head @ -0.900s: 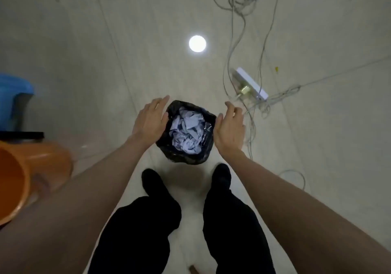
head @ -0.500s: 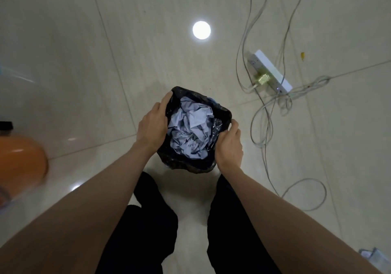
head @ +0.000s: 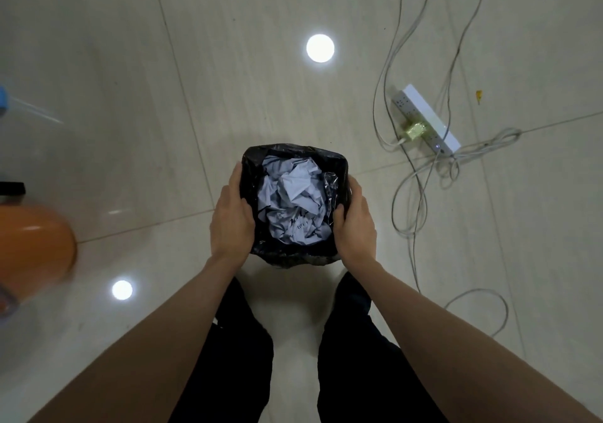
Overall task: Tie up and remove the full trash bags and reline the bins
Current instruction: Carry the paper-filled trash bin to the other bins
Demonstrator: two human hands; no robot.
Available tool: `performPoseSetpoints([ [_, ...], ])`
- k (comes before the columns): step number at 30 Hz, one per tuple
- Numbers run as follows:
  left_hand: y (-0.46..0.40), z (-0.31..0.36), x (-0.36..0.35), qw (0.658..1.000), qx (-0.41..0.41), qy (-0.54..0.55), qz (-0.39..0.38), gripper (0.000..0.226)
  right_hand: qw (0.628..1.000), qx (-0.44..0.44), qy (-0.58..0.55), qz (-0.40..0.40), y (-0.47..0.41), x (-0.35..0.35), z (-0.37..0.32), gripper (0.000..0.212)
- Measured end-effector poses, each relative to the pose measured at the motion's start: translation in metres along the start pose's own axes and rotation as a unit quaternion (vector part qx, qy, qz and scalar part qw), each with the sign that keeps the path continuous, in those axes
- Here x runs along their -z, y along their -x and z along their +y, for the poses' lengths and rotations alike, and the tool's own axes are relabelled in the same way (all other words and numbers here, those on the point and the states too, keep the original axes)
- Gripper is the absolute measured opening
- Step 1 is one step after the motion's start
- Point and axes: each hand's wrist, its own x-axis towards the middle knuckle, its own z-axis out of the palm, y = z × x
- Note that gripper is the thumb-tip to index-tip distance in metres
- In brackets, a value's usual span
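Just ahead of the feet, left hand (head: 232, 218) and right hand (head: 356, 223) apart, clasping opposite sides of black trash bag (head: 295, 253) rim, equally near; crumpled paper (head: 290, 202) heaped between; bag upright on tiled floor (head: 163, 128), mouth untied; beyond-right, power strip (head: 427, 119), well apart.

You have one view only, from the camera on your head, aimed steeply down past your forearms at the tiled floor (head: 137, 128). Your left hand (head: 232, 218) and right hand (head: 355, 223) sit near the frame's centre, close below the lens. Beyond the grip and off to its right lies the power strip (head: 427, 119); your legs fill the bottom edge.
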Motion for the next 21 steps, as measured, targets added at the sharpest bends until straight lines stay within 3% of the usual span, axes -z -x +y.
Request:
performPoseSetpoints([
  [13, 0.002, -0.002, 0.012, 0.999, 0.005, 0.021, -0.038, 0.063, 0.998, 0.0, -0.061, -0.011, 0.0, 0.006, -0.001, 0.057],
  [21, 0.034, 0.06, 0.091, 0.997, -0.011, 0.014, -0.08, 0.064, 0.998, 0.008, -0.066, -0.009, 0.04, 0.093, -0.063, 0.051],
])
